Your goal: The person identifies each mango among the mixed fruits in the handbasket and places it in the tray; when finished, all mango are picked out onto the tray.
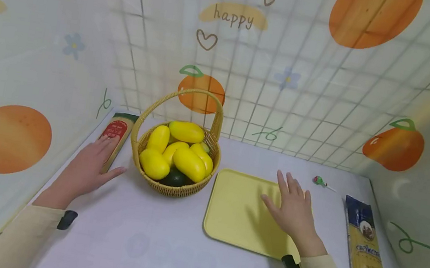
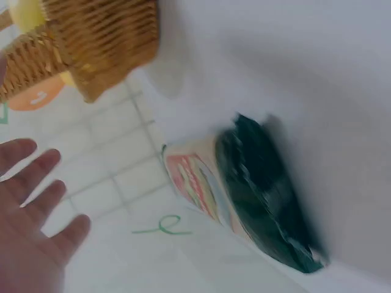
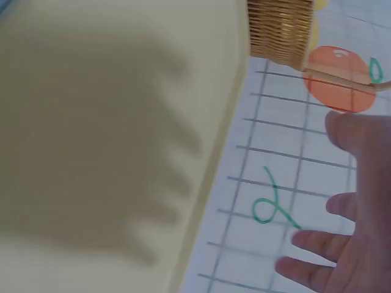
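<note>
Between your left hand [image 1: 85, 167] and yellow tray [image 1: 229, 206]: wicker basket [image 1: 189, 191]. Packet [image 1: 120, 127] near left hand; right hand [image 1: 297, 209] over tray, pasta bag [image 1: 368, 259] outboard. Both hands empty, fingers spread.

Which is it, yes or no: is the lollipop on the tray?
No, the lollipop lies on the table, apart from the tray.

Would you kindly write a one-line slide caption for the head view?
Left hand over a red-labelled packet, right hand over a yellow tray, a wicker basket of mostly yellow produce between them.
</note>
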Demonstrator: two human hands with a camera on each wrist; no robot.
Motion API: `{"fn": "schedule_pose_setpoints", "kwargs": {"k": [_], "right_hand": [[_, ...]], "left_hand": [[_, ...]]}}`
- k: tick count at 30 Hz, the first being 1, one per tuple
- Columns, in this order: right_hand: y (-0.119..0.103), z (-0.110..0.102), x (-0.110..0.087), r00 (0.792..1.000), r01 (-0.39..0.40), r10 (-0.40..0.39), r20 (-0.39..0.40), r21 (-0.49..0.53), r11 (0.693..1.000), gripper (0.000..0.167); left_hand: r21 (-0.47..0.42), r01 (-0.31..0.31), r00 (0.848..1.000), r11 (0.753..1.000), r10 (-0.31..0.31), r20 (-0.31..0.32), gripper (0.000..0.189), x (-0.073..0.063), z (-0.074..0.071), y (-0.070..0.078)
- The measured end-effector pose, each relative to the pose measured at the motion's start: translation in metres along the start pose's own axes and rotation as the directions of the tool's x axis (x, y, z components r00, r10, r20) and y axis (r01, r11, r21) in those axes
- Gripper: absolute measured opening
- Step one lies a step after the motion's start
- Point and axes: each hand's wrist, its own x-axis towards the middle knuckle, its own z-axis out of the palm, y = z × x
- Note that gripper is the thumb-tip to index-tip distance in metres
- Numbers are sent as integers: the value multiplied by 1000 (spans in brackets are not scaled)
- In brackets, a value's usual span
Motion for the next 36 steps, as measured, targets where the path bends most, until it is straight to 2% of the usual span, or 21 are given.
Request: {"fn": "schedule_pose_setpoints", "kwargs": {"k": [5, 8, 12, 16, 20, 24, 32, 36], "right_hand": [[-6, -9, 0, 996, 44, -37, -77, 92, 995, 72], [-13, -14, 1, 996, 35, -23, -81, 146, 989, 62], [-25, -19, 4, 998, 28, -15, -68, 204, 979, 52], [-37, -18, 8, 998, 49, -38, -50, 229, 972, 46], [-47, -13, 13, 996, 85, -81, -28, 243, 966, 43], [-61, -11, 21, 992, 121, -123, -10, 294, 948, 43], [-91, -13, 44, 978, 176, -204, 35, 374, 910, 43], [-106, -8, 56, 970, 190, -234, 72, 381, 905, 43]], "left_hand": [[-125, -4, 996, 992, -7, -86, 74, 5, -9, 12], [-182, 24, 990, 983, -49, -136, 64, 8, -14, 22], [-261, 44, 972, 964, -101, -210, 57, 10, -21, 36], [-330, -16, 954, 944, -84, -287, 58, 12, -25, 47], [-348, -120, 933, 930, -13, -359, 70, 18, -24, 55], [-327, -163, 923, 931, 26, -384, 81, 24, -18, 59], [-403, -214, 914, 890, 37, -405, 83, 32, -8, 55], [-409, -217, 913, 886, 36, -407, 84, 34, -6, 54]]}}
